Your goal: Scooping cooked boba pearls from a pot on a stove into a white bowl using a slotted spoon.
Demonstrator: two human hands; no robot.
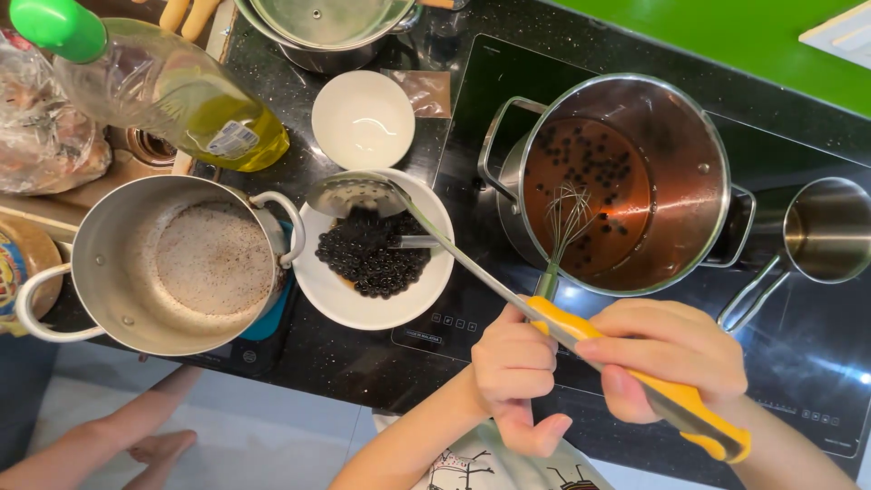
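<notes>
Two bare hands work at the near edge of a black table. The right hand [671, 358] closes its grip around the yellow handle of a skimmer [356, 193], fingers wrapped over the top and the handle's end sticking out below the wrist. From that grip the metal shaft runs up and to the left, and the perforated bowl hangs well away from the hand, over the far rim of a white bowl [374, 308] heaped with dark pearls [372, 254]. The left hand [515, 372] sits just beside the right, its grip narrow, fingers curled and touching the handle where yellow meets metal; whether it also pinches the green stem of the whisk [567, 222] that rises right behind it cannot be told. The whisk stands tilted in a steel pot [699, 136] of brown liquid with a few pearls afloat, set on a dark cooktop [817, 363]. To the right of the pot stands a small steel saucepan [830, 231]. Left of the white bowl, a second pot [172, 263] holds a pale, foamy layer. Beyond lie a small empty bowl [363, 118], an oil bottle [163, 91] with a green cap on its side, and a lidded pan [331, 27]. Another person's foot [159, 446] shows on the floor, lower left.
</notes>
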